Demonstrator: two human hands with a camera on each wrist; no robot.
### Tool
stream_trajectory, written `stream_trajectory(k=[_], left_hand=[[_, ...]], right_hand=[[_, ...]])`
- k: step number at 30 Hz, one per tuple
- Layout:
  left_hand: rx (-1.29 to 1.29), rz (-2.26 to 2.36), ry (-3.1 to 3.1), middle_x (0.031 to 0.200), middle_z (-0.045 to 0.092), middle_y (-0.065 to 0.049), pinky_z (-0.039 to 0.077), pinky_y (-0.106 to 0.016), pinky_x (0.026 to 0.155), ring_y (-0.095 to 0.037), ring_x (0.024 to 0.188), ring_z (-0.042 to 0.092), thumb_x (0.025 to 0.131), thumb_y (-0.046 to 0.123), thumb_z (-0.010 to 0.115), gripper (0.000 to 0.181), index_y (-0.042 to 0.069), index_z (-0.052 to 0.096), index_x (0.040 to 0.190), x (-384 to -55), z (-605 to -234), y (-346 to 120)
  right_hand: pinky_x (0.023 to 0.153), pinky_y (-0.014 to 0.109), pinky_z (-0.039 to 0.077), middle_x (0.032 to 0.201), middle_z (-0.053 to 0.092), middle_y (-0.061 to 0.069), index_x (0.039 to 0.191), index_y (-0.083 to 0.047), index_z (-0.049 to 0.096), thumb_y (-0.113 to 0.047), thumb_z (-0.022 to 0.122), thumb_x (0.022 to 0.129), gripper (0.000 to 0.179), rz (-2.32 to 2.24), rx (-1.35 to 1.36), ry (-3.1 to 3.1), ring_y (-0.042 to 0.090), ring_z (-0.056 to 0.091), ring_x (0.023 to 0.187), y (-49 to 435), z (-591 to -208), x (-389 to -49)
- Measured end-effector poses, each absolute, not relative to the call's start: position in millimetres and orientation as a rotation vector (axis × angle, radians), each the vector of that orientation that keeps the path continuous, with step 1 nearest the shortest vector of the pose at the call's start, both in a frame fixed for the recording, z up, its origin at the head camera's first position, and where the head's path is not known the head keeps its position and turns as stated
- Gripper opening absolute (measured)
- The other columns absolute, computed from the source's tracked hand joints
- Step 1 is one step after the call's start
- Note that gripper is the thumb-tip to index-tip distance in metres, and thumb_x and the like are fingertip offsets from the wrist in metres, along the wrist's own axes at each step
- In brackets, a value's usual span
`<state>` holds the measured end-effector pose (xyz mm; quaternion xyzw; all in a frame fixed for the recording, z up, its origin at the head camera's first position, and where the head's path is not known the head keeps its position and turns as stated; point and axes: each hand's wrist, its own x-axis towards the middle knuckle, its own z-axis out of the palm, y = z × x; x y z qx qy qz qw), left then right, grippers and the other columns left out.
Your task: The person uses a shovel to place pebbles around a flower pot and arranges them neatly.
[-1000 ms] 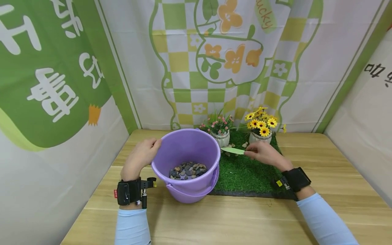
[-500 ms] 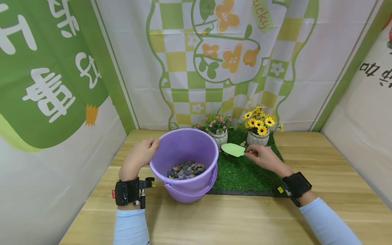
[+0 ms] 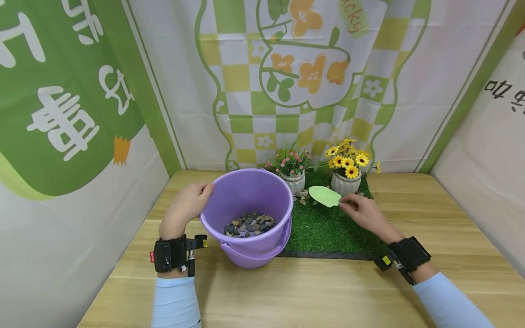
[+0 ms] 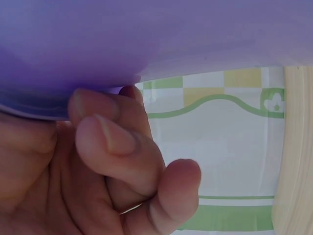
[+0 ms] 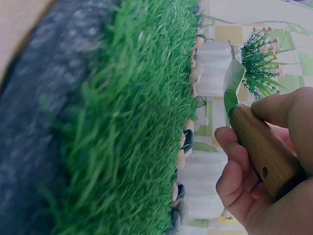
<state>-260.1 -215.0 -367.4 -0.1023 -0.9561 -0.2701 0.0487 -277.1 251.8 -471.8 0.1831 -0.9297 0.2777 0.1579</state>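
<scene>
A purple bucket (image 3: 256, 248) stands on the table, tilted a little toward me, with a layer of pebbles (image 3: 251, 225) on its bottom. My left hand (image 3: 187, 205) grips its rim on the left side; in the left wrist view the fingers (image 4: 122, 142) curl below the purple wall. With my right hand (image 3: 367, 215) I hold a garden trowel (image 3: 325, 196) by its wooden handle (image 5: 266, 147). The light green blade points left, above the grass mat (image 3: 328, 232), and no pebbles show on it.
Behind the trowel stand two white pots, one with pink flowers (image 3: 293, 182) and one with yellow flowers (image 3: 346, 183). Small stones (image 3: 302, 195) lie around the pots on the mat. A printed cloth (image 3: 307, 114) hangs behind the wooden table (image 3: 311, 291).
My right hand has moved the trowel right, away from the bucket, and the blade has turned from edge-on to show its broad face. The left hand stays on the rim.
</scene>
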Motion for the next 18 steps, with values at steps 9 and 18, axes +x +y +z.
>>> stream_trajectory(k=[9, 18], left_hand=[[-0.309, -0.782, -2.906, 0.091, 0.064, -0.01, 0.046, -0.04, 0.069, -0.024, 0.082, 0.059, 0.103, 0.041, 0.03, 0.049, 0.005, 0.062, 0.111, -260, -368, -216], [-0.336, -0.785, -2.898, 0.092, 0.064, -0.01, 0.047, -0.041, 0.072, -0.024, 0.084, 0.06, 0.104, 0.039, 0.032, 0.047, 0.004, 0.062, 0.114, -262, -369, -216]], right_hand=[[0.052, 0.031, 0.035, 0.08, 0.062, 0.007, 0.108, -0.002, 0.065, -0.022, 0.056, 0.097, 0.025, 0.858, 0.454, -2.634, 0.012, 0.042, 0.056, 273, -480, -265], [0.057, 0.033, 0.04, 0.089, 0.063, 0.01, 0.112, -0.001, 0.063, -0.025, 0.053, 0.098, 0.03, 0.822, 0.399, -2.647, 0.014, 0.05, 0.065, 304, -481, -243]])
